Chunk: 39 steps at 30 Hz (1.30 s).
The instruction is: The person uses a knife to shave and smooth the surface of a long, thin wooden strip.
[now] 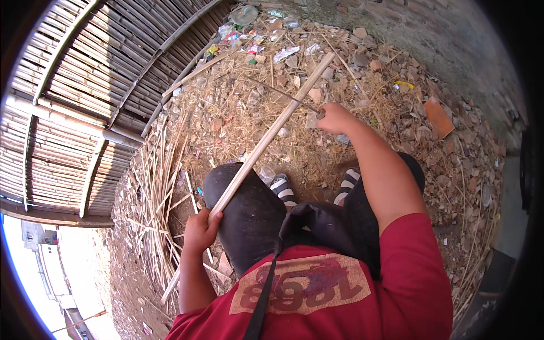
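Observation:
My left hand (199,229) is closed round the lower end of a long, pale split bamboo strip (263,144). The strip slants up and to the right over my left knee, its far end raised above the ground. My right hand (335,119) grips the handle of a knife (286,94), whose long, thin, dark blade points up and to the left. That blade crosses the strip near its far end; it looks to be touching, though the exact contact is too small to tell. Most of the knife's handle is hidden inside my fist.
A pile of thin bamboo strips (153,204) lies to my left. Beyond it stands a bamboo slat panel (85,102). A brick wall (453,51) rises at the far right. Rubble, dry grass and plastic litter (286,54) cover the ground, with an orange brick piece (439,118) at right.

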### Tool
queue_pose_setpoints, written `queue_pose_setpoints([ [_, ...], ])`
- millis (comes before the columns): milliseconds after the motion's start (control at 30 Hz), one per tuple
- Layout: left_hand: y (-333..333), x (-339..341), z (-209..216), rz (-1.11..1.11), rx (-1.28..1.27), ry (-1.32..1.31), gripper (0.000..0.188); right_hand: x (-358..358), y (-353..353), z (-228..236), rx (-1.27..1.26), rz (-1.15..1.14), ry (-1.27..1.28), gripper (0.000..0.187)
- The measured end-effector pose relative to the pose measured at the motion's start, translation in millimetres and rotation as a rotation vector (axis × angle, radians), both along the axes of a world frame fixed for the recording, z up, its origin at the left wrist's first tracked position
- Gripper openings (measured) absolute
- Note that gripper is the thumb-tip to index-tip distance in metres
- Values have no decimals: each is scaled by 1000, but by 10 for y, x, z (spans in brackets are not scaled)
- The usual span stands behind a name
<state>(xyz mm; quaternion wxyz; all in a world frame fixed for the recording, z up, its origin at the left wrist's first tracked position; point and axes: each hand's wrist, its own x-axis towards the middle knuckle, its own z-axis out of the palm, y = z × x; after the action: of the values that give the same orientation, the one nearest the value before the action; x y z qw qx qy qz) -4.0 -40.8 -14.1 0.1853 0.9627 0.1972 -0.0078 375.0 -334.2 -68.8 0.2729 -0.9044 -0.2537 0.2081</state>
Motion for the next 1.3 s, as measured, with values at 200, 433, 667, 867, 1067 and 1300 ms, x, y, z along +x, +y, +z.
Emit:
queue_pose_setpoints([
  [200,35,-41,-62,22,-39,8,48,-220,120,215,-74,135,-112,30],
  [433,51,-26,-41,5,-15,10,49,-25,-27,44,22,-9,-65,28],
  [667,72,-33,-56,6,-64,8,50,-266,176,234,-86,224,-165,31],
  [867,36,-23,17,-5,-51,31,45,-85,-6,67,-13,-7,-76,33],
  [1067,-2,-77,-41,12,-55,-30,40,-321,82,600,-142,243,-128,33],
  [1300,-52,-38,16,29,-15,8,40,-72,-43,167,-70,89,-57,31],
])
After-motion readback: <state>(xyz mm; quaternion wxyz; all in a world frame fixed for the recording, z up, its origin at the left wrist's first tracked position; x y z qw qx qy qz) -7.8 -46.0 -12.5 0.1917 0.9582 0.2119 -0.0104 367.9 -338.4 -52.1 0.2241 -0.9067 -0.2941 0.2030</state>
